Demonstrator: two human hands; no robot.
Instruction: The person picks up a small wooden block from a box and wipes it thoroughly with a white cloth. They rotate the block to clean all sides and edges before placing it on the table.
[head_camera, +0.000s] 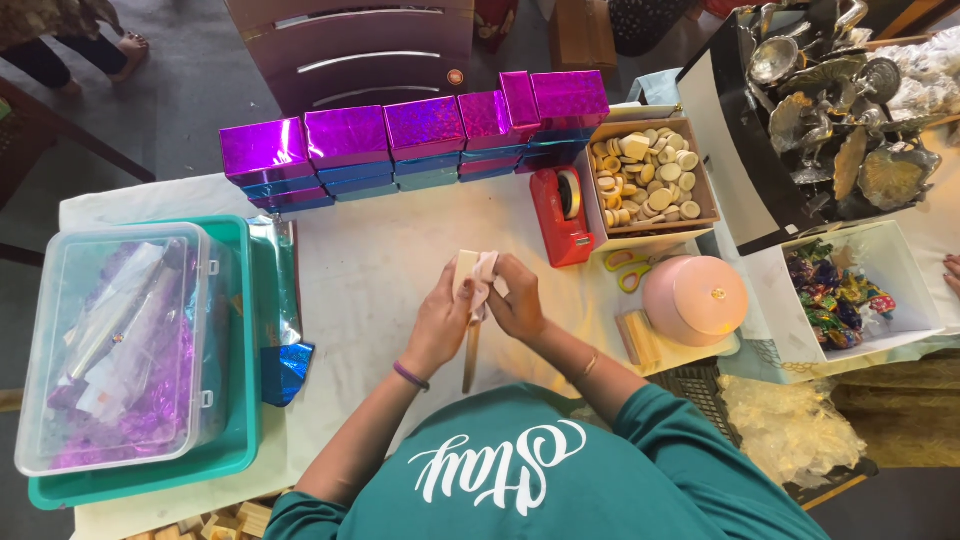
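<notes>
left hand (440, 322) pinches a small pale block (465, 270) from its left side. right hand (515, 300) presses a white cloth (484, 280) against it, both grips closed, above the bench (380, 260).

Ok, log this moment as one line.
left hand: holds pale block | right hand: wipes it with cloth | near: red tape dispenser
</notes>
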